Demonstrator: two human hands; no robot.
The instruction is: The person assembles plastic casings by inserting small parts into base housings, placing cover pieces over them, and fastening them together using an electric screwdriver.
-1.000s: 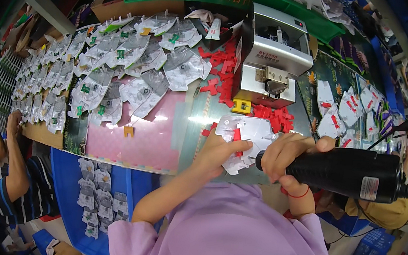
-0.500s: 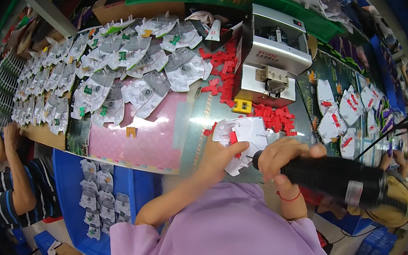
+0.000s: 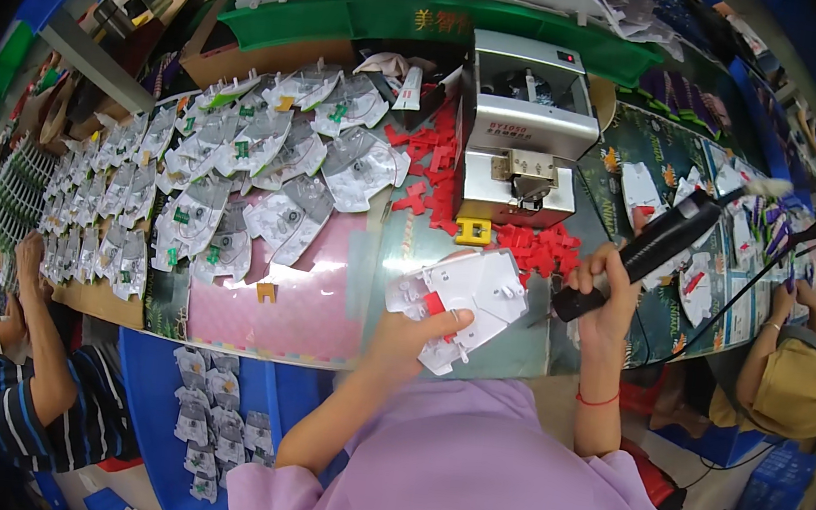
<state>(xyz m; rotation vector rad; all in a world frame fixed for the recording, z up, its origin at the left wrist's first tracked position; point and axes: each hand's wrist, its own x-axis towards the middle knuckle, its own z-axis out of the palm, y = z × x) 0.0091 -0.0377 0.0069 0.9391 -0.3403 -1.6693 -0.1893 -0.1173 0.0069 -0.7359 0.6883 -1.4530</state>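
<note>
My left hand [image 3: 408, 341] grips a white plastic housing [image 3: 485, 299] by its near left edge, over the front of the table. A red plastic clip [image 3: 434, 303] sits on the housing, close to my thumb. Raised to the right, my right hand [image 3: 607, 290] is wrapped around a black electric screwdriver [image 3: 666, 239]. The tool is tilted, its lower end pointing down and left, apart from the housing. Its bit cannot be made out.
Behind the housing stands a silver screw feeder [image 3: 528, 133], with red clips [image 3: 536, 250] and a yellow block [image 3: 473, 231] around it. Rows of grey-white housings [image 3: 297, 217] cover the left. A blue bin [image 3: 287, 392] holds more housings below. Co-workers sit on both sides.
The screwdriver has swung from lying sideways at the housing to a raised tilt, moving away to the right. My left hand has shifted slightly left and down with the housing.
</note>
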